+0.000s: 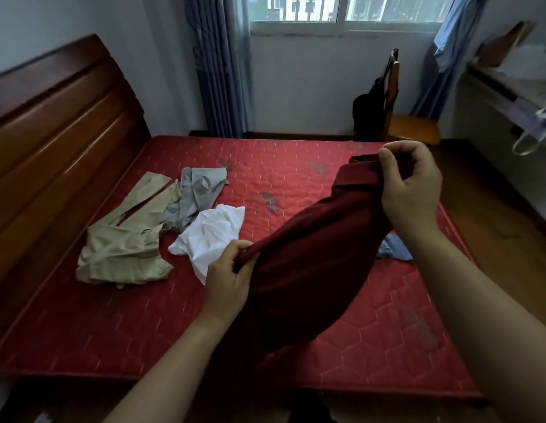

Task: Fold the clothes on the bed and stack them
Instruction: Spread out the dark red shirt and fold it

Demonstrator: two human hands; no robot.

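Maroon garment [311, 254] held up over the bed [113, 331], stretched on a slant from 7 o'clock to 2 o'clock of the view's middle. Gripped at both ends. Left hand [229, 276] at 7 o'clock, fingers and thumb curled round a bunched lower edge. Right hand [409, 184] at 3 o'clock, higher and farther out, thumb and fingertips pinching a folded band at the top end. Cloth sagging between the two, its bulk hanging toward 6 o'clock over the near part of the bed; touching the red quilted mattress or not, cannot tell.

Peeping out from behind the garment at 4 o'clock, under the right forearm: blue garment [394, 250], crumpled, flat on the bed.

Just beyond the left fingertips, at 8 o'clock: white garment [213, 236], crumpled. At its 12 o'clock, touching it: grey garment [198, 193], loosely spread. At its 9 o'clock: beige garment [125, 239], unfolded, overlapping the grey one's edge. All three on the bed's left half, near the wooden headboard [52, 132] running along 9 to 10 o'clock.

Past the bed's far edge at 2 o'clock: wooden chair [412, 129], with a black bag [369, 117] against it. Curtain [220, 71] at 11 o'clock, window [342, 7] at 12 to 1 o'clock.
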